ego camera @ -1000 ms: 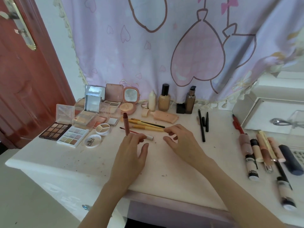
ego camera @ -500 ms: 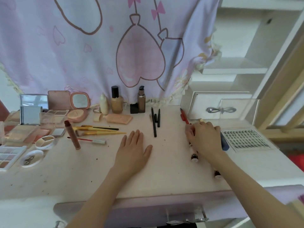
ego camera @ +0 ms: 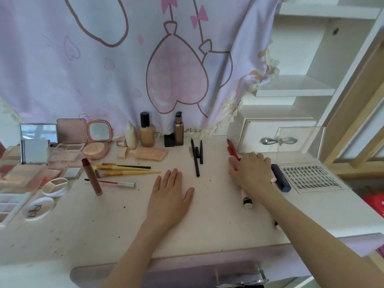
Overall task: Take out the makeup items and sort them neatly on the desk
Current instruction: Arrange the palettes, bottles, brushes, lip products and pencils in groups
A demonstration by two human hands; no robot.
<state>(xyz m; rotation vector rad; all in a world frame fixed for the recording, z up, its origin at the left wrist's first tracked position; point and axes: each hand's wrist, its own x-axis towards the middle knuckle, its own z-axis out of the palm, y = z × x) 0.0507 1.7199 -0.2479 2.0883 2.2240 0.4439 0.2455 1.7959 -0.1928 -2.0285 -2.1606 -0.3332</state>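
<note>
My left hand (ego camera: pixel 170 196) lies flat, fingers straight, on the pale desk (ego camera: pixel 207 229) near its middle. My right hand (ego camera: pixel 251 173) sits further right on a row of makeup tubes, with its fingers bent down over them. A white tube with a black cap (ego camera: pixel 247 199) and a pink tube end (ego camera: pixel 273 179) stick out from under it. A dark blue tube (ego camera: pixel 280 177) lies just right of that hand. Black pencils (ego camera: pixel 195 159) lie between my hands. Yellow-handled brushes (ego camera: pixel 124 170) and a brown lip gloss (ego camera: pixel 91 177) lie to the left.
Open palettes (ego camera: pixel 31 173) and compacts (ego camera: pixel 97 132) crowd the left end. Foundation bottles (ego camera: pixel 146 132) stand at the back by the curtain. A red pen (ego camera: pixel 231 149), a white drawer box (ego camera: pixel 270 138) and a lash tray (ego camera: pixel 311 178) sit on the right.
My view swung right. My left hand let go of the lip gloss and went flat on the desk. My right hand moved right onto the tubes and has stayed there.
</note>
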